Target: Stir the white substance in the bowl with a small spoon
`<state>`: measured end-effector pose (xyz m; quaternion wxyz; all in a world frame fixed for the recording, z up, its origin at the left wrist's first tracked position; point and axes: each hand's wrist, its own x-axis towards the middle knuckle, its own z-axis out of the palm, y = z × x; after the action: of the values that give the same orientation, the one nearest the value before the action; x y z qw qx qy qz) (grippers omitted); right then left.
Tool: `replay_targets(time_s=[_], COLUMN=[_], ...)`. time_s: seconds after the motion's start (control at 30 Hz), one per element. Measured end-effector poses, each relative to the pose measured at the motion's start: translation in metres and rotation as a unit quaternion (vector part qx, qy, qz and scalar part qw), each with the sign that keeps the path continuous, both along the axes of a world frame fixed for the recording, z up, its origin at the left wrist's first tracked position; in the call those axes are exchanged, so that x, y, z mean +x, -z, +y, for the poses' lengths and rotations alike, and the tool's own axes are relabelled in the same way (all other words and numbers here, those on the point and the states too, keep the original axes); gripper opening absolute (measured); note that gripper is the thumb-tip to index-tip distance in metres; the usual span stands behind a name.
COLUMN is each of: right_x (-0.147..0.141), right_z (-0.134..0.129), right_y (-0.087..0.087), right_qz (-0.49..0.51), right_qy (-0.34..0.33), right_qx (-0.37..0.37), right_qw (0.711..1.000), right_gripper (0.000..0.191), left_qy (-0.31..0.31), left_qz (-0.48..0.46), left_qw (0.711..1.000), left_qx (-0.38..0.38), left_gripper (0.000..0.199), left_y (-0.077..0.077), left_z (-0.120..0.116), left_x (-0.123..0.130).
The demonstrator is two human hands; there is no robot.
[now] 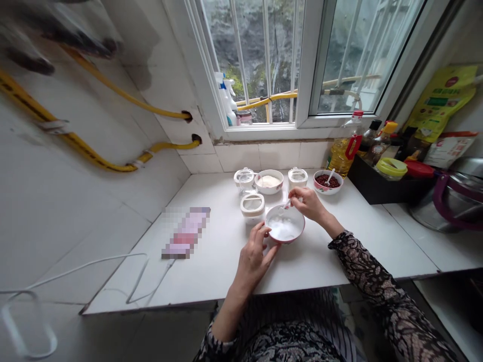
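Near the front edge of the white tiled bench (211,266): left hand (253,256), fingers curled, steadies a pink-rimmed bowl (285,235) of white powder; right hand (307,202) pinches a spoon (286,204) in it. Red beans (326,181) sit separately, toward the back edge.

Pixelated past reading: a flat oblong object (184,233) near the left edge of the surface (211,271). Smeared by blur: dark shapes (56,37) in the top-left corner. Cut off at the right: a steel pot (449,198). Too small to read: print on the yellow packet (439,103). Partly hidden behind the right grip (307,203): a spoon (286,205). Behind the left grip (256,254): part of the bowl (285,226) rim.
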<state>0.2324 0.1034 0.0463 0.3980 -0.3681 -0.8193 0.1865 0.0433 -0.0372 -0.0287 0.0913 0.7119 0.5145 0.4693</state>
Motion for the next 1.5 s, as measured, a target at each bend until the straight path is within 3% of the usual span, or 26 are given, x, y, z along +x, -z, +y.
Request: replay_targets(time_s=[0.1,0.37,0.8,0.97,1.1,1.33,1.5], right_x=[-0.004,-0.010,-0.005,-0.011,-0.011,-0.005,-0.007], right_z=[0.000,0.000,-0.002,-0.004,-0.003,-0.001,-0.002], right_y=[0.003,0.012,0.007,0.013,0.012,0.006,0.006], right_qz=[-0.029,-0.025,-0.056,-0.061,-0.029,0.065,0.027], right_qy=[-0.009,-0.052,-0.006,-0.033,0.004,0.020,0.013], right_qx=[0.033,0.007,0.087,0.064,0.031,-0.100,-0.045], right_qw=[0.999,0.998,0.995,0.996,0.999,0.993,0.999], right_gripper=[0.015,0.017,0.014,0.015,0.015,0.017,0.016], left_qy=[-0.002,-0.004,0.000,0.001,0.004,0.000,0.003], left_qz=[-0.002,-0.006,-0.007,-0.009,-0.004,-0.008,-0.013], left_qw=[1.000,1.000,1.000,1.000,1.000,1.000,1.000], left_qx=[-0.002,-0.007,-0.014,-0.014,-0.020,-0.010,-0.021], left_gripper=[0.035,0.034,0.034,0.034,0.035,0.033,0.034], left_y=[0.001,0.001,0.001,0.002,0.000,-0.001,-0.001], left_z=[0.000,0.000,0.000,0.000,0.000,-0.001,-0.001], left_x=[0.000,0.001,0.001,0.000,0.000,0.001,0.001])
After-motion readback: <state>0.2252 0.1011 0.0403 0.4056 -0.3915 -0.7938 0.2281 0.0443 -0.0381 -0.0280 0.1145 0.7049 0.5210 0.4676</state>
